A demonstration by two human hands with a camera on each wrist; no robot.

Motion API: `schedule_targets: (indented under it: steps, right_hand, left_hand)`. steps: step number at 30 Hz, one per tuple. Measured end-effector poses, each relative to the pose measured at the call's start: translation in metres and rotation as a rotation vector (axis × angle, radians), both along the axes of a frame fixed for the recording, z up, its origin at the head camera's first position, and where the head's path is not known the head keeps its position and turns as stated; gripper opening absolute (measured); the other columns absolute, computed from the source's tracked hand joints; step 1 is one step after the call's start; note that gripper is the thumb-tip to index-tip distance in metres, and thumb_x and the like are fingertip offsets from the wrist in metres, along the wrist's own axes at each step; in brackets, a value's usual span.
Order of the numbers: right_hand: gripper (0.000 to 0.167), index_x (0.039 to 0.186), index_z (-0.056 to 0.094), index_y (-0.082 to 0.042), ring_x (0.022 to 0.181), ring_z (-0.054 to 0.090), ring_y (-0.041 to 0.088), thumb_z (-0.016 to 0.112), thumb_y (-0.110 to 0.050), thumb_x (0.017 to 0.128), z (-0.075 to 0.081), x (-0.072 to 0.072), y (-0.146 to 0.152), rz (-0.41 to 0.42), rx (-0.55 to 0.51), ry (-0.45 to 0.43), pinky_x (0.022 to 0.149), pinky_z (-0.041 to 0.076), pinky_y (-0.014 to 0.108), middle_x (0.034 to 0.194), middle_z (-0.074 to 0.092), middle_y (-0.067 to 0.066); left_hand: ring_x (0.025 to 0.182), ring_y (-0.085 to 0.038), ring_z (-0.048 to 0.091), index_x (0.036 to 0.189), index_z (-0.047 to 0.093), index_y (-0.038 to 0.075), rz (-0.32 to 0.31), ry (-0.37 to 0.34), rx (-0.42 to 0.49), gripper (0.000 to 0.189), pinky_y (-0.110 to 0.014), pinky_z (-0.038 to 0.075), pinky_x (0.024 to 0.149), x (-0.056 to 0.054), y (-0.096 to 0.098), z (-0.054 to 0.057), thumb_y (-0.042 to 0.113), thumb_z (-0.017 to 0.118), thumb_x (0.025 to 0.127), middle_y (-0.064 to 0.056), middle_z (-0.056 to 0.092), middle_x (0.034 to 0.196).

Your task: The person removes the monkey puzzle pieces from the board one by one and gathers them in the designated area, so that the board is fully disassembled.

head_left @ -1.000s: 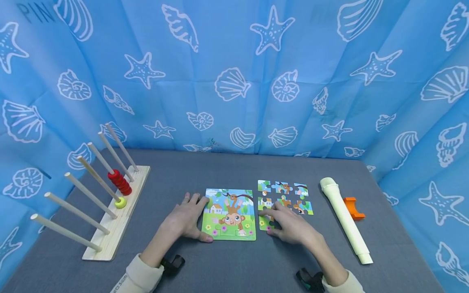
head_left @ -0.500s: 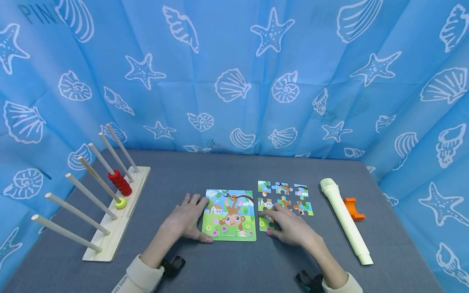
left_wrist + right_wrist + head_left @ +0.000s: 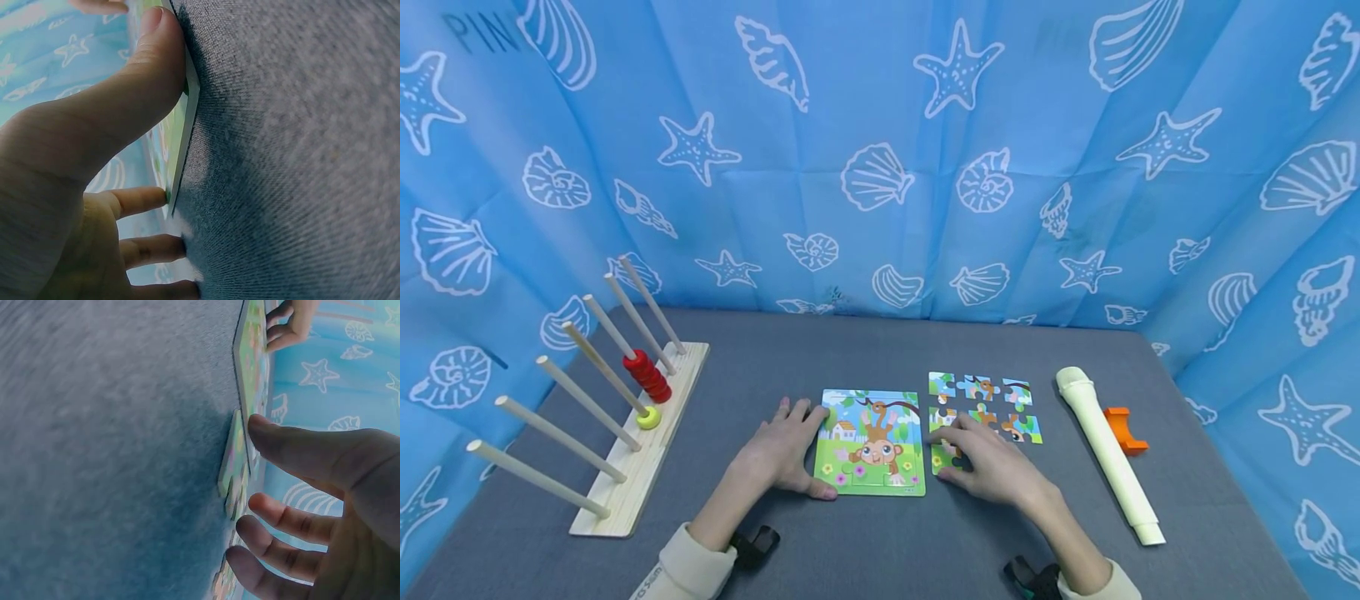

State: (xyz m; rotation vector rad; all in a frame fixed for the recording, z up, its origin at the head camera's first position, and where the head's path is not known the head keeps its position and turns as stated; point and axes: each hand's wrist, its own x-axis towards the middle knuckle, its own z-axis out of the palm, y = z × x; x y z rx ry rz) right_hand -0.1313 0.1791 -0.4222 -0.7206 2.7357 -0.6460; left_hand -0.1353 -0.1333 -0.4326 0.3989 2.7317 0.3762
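A square jigsaw board (image 3: 871, 450) with a monkey picture lies flat in front of me. My left hand (image 3: 784, 450) rests along its left edge, thumb at the near corner. In the left wrist view the thumb and a finger touch the board's edge (image 3: 181, 147), and the other fingers are spread. Loose jigsaw pieces (image 3: 977, 387) lie in rows right of the board. Over the nearest row is my right hand (image 3: 988, 458), hiding part of it. The right wrist view shows its thumb near a corner piece (image 3: 233, 453), fingers slightly bent; no held piece shows.
On the left stands a wooden peg rack (image 3: 643, 454) with red rings (image 3: 647, 377) and a yellow ring (image 3: 649, 418). A pale microphone-shaped stick (image 3: 1108, 454) and an orange curved holder (image 3: 1123, 431) lie at right. A blue curtain (image 3: 895, 225) hangs behind the grey tabletop.
Both hands, the board and the pieces keep their places. The whole head view has shifted down very slightly.
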Motion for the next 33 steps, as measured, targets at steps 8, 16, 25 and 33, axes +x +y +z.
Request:
schedule_targets:
  steps: [8,16,25,33]
  right_hand:
    - [0.043,0.129,0.069,-0.014,0.089,0.061,0.015,0.081,-0.021,0.089,0.007,0.0,-0.01,0.029,-0.031,0.016,0.067,0.047,0.026,0.112,0.062,0.004]
    - [0.045,0.131,0.068,-0.011,0.087,0.051,0.014,0.081,-0.021,0.088,0.01,0.0,-0.025,0.056,-0.043,-0.012,0.07,0.041,0.026,0.112,0.062,0.006]
    - [0.044,0.131,0.068,-0.013,0.09,0.055,0.015,0.08,-0.021,0.089,0.01,0.003,-0.041,0.107,-0.05,0.015,0.069,0.044,0.027,0.115,0.063,0.006]
    - [0.044,0.132,0.068,-0.014,0.08,0.046,0.009,0.08,-0.018,0.089,0.007,0.005,-0.061,0.169,-0.072,-0.003,0.064,0.039,0.022,0.11,0.061,0.006]
  left_hand:
    - [0.148,-0.058,0.029,0.154,0.041,0.01,-0.003,0.002,0.003,0.114,-0.075,0.038,0.107,0.0,0.0,0.001,0.061,0.091,0.065,-0.025,0.038,0.157]
    - [0.148,-0.058,0.03,0.154,0.041,0.011,0.0,-0.002,-0.004,0.114,-0.075,0.039,0.107,0.0,0.0,0.001,0.062,0.091,0.065,-0.025,0.038,0.157]
    - [0.149,-0.057,0.03,0.155,0.04,0.011,0.003,-0.008,-0.014,0.115,-0.074,0.039,0.108,-0.001,0.001,0.001,0.063,0.09,0.065,-0.024,0.038,0.158]
    - [0.149,-0.056,0.03,0.155,0.04,0.012,0.006,-0.023,-0.026,0.115,-0.074,0.038,0.109,-0.003,0.001,0.0,0.064,0.09,0.065,-0.024,0.038,0.158]
